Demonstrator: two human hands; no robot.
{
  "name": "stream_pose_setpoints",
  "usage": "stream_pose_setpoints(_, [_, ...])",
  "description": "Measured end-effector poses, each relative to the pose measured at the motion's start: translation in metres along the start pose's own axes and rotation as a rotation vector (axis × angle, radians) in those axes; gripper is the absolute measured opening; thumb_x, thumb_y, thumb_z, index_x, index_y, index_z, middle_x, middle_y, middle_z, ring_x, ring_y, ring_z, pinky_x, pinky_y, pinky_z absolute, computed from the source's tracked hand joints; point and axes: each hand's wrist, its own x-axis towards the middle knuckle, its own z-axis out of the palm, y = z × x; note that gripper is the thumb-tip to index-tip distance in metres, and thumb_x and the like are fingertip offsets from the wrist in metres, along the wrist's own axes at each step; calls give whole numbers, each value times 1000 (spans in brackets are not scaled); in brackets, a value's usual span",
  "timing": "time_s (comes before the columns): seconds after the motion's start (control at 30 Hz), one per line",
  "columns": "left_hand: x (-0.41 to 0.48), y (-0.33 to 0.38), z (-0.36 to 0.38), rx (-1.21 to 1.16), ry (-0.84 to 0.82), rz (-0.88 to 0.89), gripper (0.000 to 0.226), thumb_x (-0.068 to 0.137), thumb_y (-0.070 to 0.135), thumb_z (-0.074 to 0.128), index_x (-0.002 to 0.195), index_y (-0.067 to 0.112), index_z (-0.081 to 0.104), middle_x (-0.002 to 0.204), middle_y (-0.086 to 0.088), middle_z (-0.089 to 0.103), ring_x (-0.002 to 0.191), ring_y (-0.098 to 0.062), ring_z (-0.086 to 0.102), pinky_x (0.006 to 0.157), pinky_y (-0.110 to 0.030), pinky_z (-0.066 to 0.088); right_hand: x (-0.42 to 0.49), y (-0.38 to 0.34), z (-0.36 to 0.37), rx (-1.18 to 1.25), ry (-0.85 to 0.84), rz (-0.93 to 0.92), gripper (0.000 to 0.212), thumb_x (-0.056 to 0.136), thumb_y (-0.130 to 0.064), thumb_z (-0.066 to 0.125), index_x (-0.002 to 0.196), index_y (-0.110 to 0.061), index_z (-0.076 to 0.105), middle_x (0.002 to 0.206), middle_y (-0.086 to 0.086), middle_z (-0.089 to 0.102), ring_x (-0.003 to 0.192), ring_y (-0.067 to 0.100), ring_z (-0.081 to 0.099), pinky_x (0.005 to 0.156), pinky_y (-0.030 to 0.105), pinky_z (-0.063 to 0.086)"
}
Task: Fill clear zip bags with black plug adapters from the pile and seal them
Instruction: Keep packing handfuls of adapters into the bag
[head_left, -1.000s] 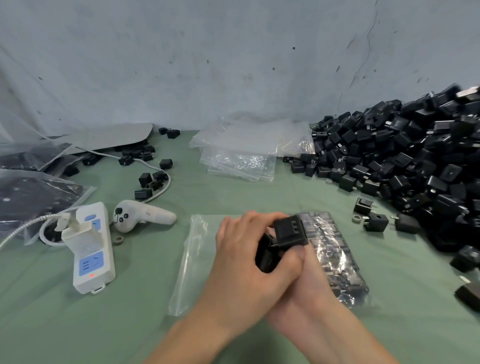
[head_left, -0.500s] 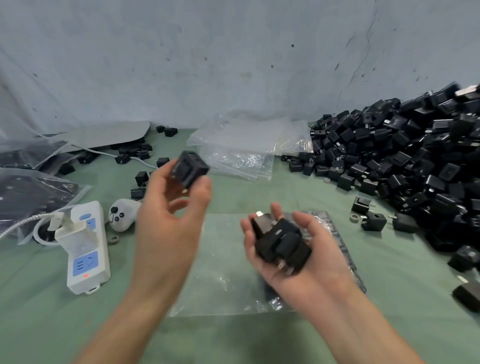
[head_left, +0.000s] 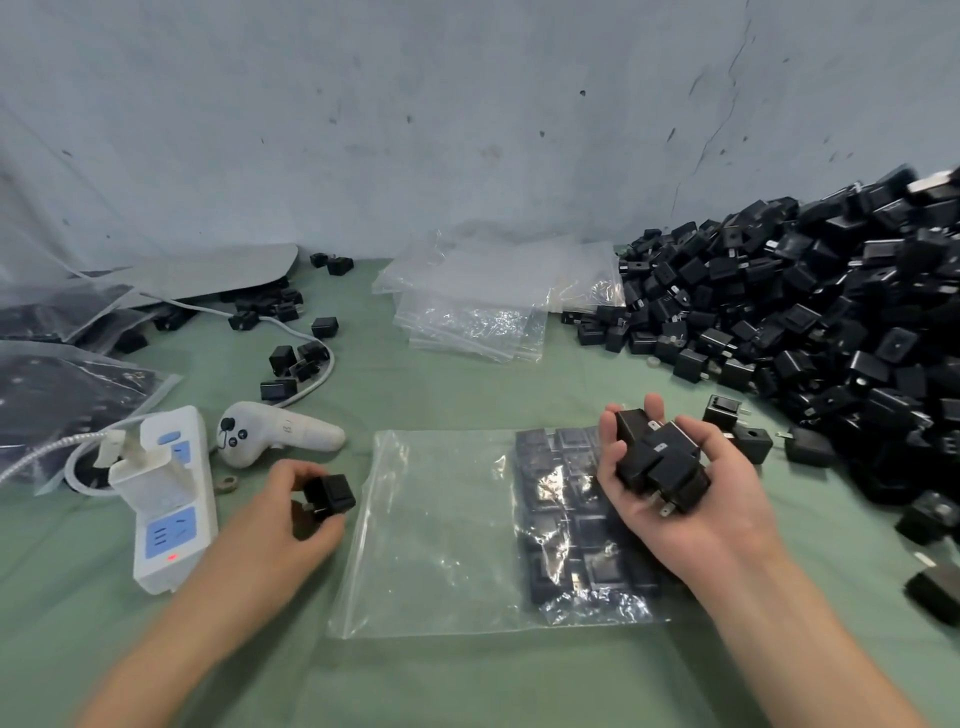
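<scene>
A clear zip bag (head_left: 441, 530) lies flat on the green cloth in front of me, with several black adapters (head_left: 571, 519) lined up in its right part. My left hand (head_left: 280, 519) grips one black adapter (head_left: 330, 496) low, just off the bag's left edge. My right hand (head_left: 691, 504) is palm up over the bag's right side, cupping a few black adapters (head_left: 657, 460). The big pile of black adapters (head_left: 810, 332) rises at the right.
A stack of empty clear bags (head_left: 483, 306) lies at the back centre. A white power strip (head_left: 166, 493) with a plug, a white controller (head_left: 280, 436), a cable and loose adapters (head_left: 291, 358) sit at the left. Filled bags (head_left: 62, 384) lie at the far left.
My left hand has dropped from chest height down to the cloth at the bag's left edge, still holding its adapter. My right hand has shifted right and slightly up with its handful.
</scene>
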Motion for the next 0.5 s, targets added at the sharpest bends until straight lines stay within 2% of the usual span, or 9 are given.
stream_pose_setpoints(0.1, [-2, 5, 2, -40, -89, 111, 35, 84, 41, 71, 104, 58, 48, 100, 38, 61, 92, 12, 59, 74, -17, 44, 2, 2, -2, -29, -17, 2, 28, 86, -20, 57, 104, -16, 78, 116, 15, 71, 96, 30, 72, 66, 33, 56])
stream_pose_setpoints(0.13, [-2, 8, 3, -51, -111, 152, 36, 84, 40, 72, 105, 60, 50, 104, 38, 59, 99, 13, 57, 79, -17, 44, 2, 3, -2, -35, -25, 4, 28, 84, -19, 58, 104, -16, 78, 116, 15, 71, 97, 30, 72, 67, 33, 56])
stream_pose_setpoints(0.2, [0, 11, 7, -60, -141, 212, 35, 84, 38, 74, 108, 58, 58, 110, 31, 59, 111, 6, 54, 93, -25, 46, 2, 5, -1, -43, -45, 4, 28, 85, -20, 58, 104, -16, 78, 117, 14, 71, 98, 29, 72, 66, 33, 56])
stream_pose_setpoints(0.27, [1, 11, 12, -13, -133, 244, 35, 83, 46, 72, 110, 61, 56, 114, 28, 52, 117, -2, 48, 104, -33, 40, 3, 6, -1, -51, -61, 2, 27, 88, -21, 57, 104, -16, 78, 119, 13, 71, 98, 29, 71, 65, 32, 56])
stream_pose_setpoints(0.4, [4, 9, 20, 157, -143, 284, 53, 73, 76, 51, 123, 62, 41, 120, 22, 44, 116, -6, 40, 105, -33, 33, 4, 10, -2, -80, -65, 9, 26, 90, -23, 55, 104, -17, 77, 121, 12, 70, 98, 28, 71, 64, 32, 56])
stream_pose_setpoints(0.5, [6, 5, 17, 139, -84, 320, 48, 76, 64, 66, 119, 62, 43, 111, 32, 40, 110, 0, 38, 96, -27, 31, 4, 10, -3, -87, -59, 8, 26, 91, -22, 55, 105, -18, 76, 122, 12, 70, 98, 28, 71, 65, 32, 56])
